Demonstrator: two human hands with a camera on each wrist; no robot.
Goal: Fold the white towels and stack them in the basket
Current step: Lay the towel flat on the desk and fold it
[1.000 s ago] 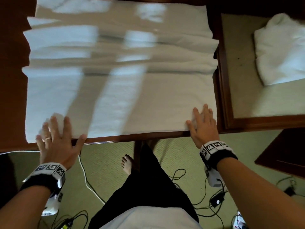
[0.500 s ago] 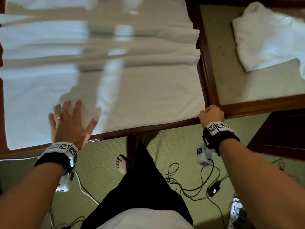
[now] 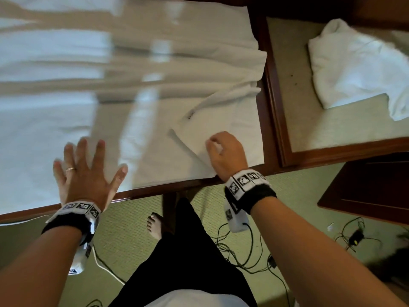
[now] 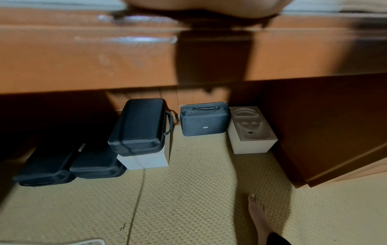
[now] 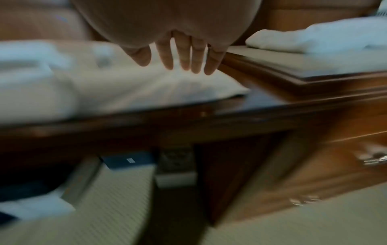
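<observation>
Towel (image 3: 137,89), white, spread wide over the dark wooden table (image 3: 155,192), reaching almost to the near edge. Near right corner (image 3: 199,138) turned back over the rest of the cloth as a slanting flap, small label showing on its upper edge.

Right hand (image 3: 225,155) at the lower end of that flap, knuckles up, fingers curled down with the cloth bunched between thumb and fingers (image 3: 213,144) in the head view. Right wrist view blurred by motion: fingers (image 5: 186,56) pointing down over the towel (image 5: 125,89), contact with the cloth not clear there.

Left hand (image 3: 85,173) well apart from the right, near the towel's left part, palm down, fingers spread straight and thumb out wide, a ring on one finger. Fingertips over the cloth, heel of the hand at the table edge; flat on the towel or just above it, cannot tell. Left wrist view shows only the heel of the hand (image 4: 201,8) above the table's front rail (image 4: 104,58).

Second white towel (image 3: 358,67), loosely folded, lying on the lower side table (image 3: 332,151) to the right, untouched by either hand.
</observation>
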